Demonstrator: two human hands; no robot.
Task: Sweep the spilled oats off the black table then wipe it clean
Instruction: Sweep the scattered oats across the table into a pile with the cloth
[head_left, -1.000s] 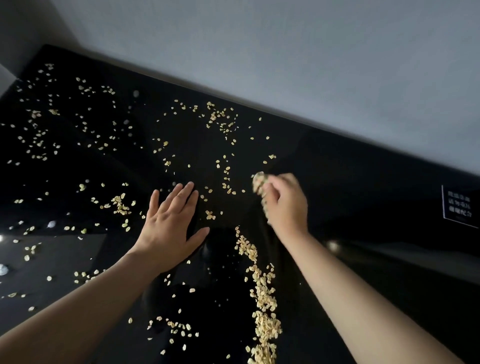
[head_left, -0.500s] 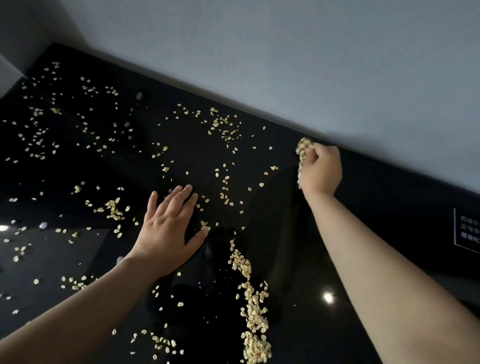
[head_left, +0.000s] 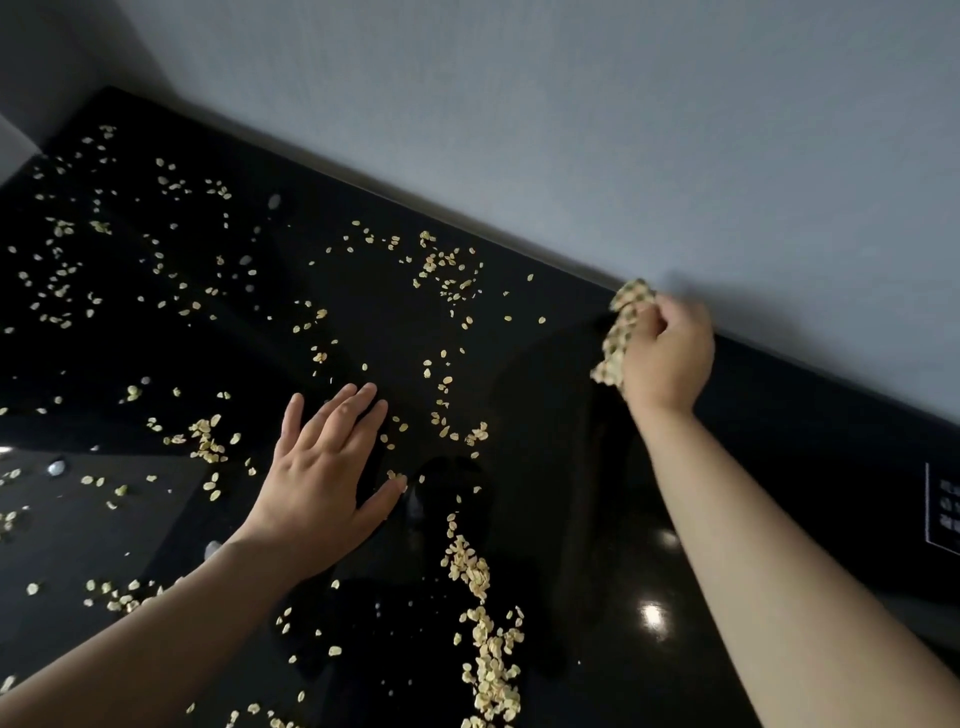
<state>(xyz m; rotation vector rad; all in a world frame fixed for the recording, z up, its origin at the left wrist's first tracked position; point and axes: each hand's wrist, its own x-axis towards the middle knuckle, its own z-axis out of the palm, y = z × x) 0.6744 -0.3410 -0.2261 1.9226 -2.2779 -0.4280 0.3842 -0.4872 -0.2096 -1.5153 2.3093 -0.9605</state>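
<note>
Two bare hands are seen over the black table (head_left: 561, 415). Nearest, one dense trail of oats (head_left: 488, 660) is heaped between the forearms; loose flakes, too many to be counted, are scattered over the left and far parts. The left hand (head_left: 322, 467) is laid flat on the surface, fingers straight, nothing held. One white-lettered label (head_left: 943, 514) at the right edge cannot be read. Farthest, beside the wall (head_left: 571, 130), one speckled wad (head_left: 623, 327) is gripped in the curled fingers of the right hand (head_left: 670, 358).
</note>
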